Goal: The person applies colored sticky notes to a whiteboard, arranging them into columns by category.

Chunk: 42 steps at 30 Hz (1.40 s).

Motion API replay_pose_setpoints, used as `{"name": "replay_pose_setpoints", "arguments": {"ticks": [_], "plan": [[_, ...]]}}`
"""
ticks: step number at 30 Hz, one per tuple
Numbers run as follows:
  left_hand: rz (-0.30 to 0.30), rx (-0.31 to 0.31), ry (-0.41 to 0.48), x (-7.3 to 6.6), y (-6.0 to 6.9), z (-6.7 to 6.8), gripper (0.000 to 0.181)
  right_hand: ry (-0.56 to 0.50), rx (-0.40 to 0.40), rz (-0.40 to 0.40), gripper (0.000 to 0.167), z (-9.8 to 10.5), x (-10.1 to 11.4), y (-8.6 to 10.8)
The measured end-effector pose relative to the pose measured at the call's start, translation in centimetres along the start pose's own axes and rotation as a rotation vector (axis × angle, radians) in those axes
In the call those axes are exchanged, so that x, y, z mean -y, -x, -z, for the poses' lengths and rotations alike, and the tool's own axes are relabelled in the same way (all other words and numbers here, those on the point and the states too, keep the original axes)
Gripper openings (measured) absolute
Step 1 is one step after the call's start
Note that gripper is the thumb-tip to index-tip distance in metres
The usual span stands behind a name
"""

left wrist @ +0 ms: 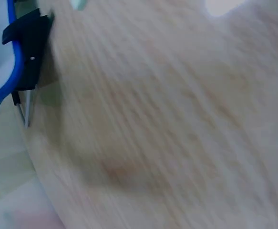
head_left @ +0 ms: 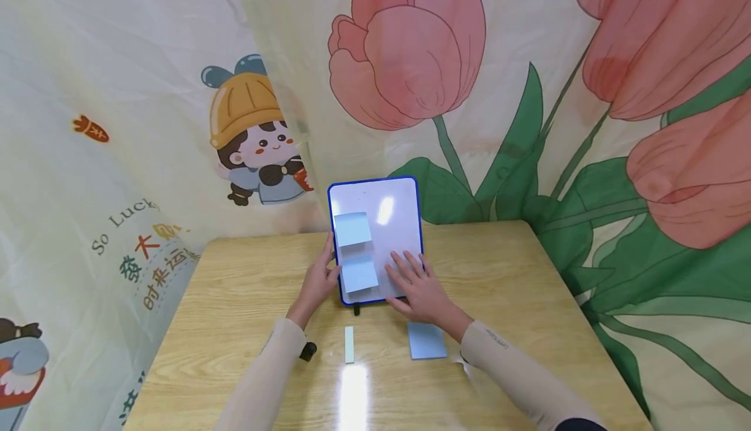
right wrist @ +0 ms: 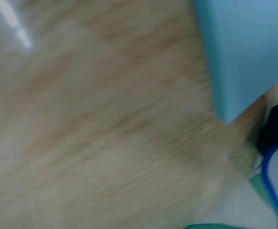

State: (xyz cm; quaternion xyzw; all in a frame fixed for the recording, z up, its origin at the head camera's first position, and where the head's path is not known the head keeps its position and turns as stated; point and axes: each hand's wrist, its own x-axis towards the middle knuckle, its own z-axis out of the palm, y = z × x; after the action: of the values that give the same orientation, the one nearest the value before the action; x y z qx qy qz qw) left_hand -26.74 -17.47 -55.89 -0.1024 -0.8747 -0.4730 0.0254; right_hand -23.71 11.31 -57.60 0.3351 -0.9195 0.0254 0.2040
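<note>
A small whiteboard (head_left: 399, 206) with a blue rim stands propped up at the back of the table. Two light blue sticky notes are on its left half, an upper note (head_left: 353, 229) and a lower note (head_left: 359, 276). My left hand (head_left: 315, 285) holds the board's left edge, thumb toward the front; some fingers are hidden behind it. With fingers spread and straight, my right hand (head_left: 424, 294) rests against the board's lower right. A pad of blue sticky notes (head_left: 426, 343) lies below that hand, near the right wrist. Neither wrist view shows the hands clearly.
A black stand clip (left wrist: 34, 52) supports the board's lower edge, and another black clip (right wrist: 274, 131) shows in the right wrist view. A narrow pale strip (head_left: 349, 345) lies on the wooden table (head_left: 205, 353). Behind hangs a printed cloth (head_left: 504, 27) with tulips.
</note>
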Motion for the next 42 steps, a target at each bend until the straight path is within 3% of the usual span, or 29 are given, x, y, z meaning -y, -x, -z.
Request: {"name": "replay_pose_setpoints", "arguments": {"ticks": [7,12,18,20,26,33,42], "plan": [[0.008,-0.026,-0.124,1.3,2.1,0.1,0.074,-0.057,0.066,-0.141,0.072,0.5,-2.1,2.6],[0.041,-0.081,-0.298,1.1,3.7,0.4,0.072,-0.046,0.033,-0.215,0.072,0.8,-3.7,4.0],[0.108,-0.015,-0.503,1.3,5.7,0.2,0.076,-0.047,0.025,-0.31,0.071,0.8,-5.3,6.1],[0.107,0.005,-0.53,1.4,6.3,0.2,0.076,-0.066,0.034,-0.34,0.071,0.8,-5.7,6.8],[0.075,-0.012,-0.573,1.3,7.9,0.4,0.076,-0.091,0.034,-0.408,0.07,0.8,-6.4,8.8],[0.097,0.001,-0.612,2.0,9.6,0.6,0.079,-0.109,0.036,-0.405,0.07,1.1,-6.0,10.6],[0.029,-0.012,-0.764,2.4,10.5,1.4,0.08,-0.137,0.0,-0.419,0.068,1.7,-5.6,11.8]]}}
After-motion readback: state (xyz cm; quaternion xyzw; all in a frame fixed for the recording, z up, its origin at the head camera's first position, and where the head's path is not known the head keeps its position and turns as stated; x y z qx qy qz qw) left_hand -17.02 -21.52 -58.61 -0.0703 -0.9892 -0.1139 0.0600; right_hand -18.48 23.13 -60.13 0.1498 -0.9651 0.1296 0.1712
